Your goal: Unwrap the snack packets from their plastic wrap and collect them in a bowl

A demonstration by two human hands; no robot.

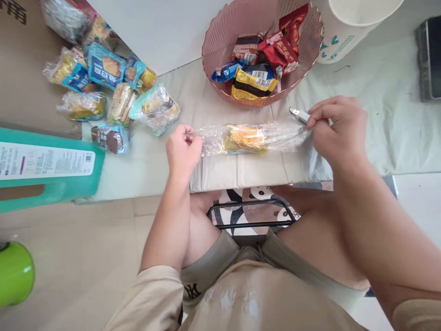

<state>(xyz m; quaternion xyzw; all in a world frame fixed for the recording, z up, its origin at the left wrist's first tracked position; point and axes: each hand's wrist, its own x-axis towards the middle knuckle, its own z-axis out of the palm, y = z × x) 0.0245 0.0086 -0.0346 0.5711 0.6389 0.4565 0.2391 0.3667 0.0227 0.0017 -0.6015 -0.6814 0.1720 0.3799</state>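
Clear plastic film (287,134) is stretched level above the cloth-covered surface, with a yellow-wrapped snack (246,138) inside it. My left hand (184,149) is closed, pinching the film's left end. At the other end my right hand (339,128) is closed on the film's gathered end. A slim white-and-silver tool, perhaps a small utility knife (299,114), also sticks out from the right hand's fingers, pointing left. Just beyond the film stands a pink ribbed bowl (220,89) holding several packaged snacks (255,85).
Several film-wrapped snacks (106,64) are piled at the upper left near a cardboard box (27,69). A teal bottle (69,191) lies at the left edge. A white paper cup (341,41) and a dark phone-like object (432,59) are at the right. A green bin (15,276) stands below left.
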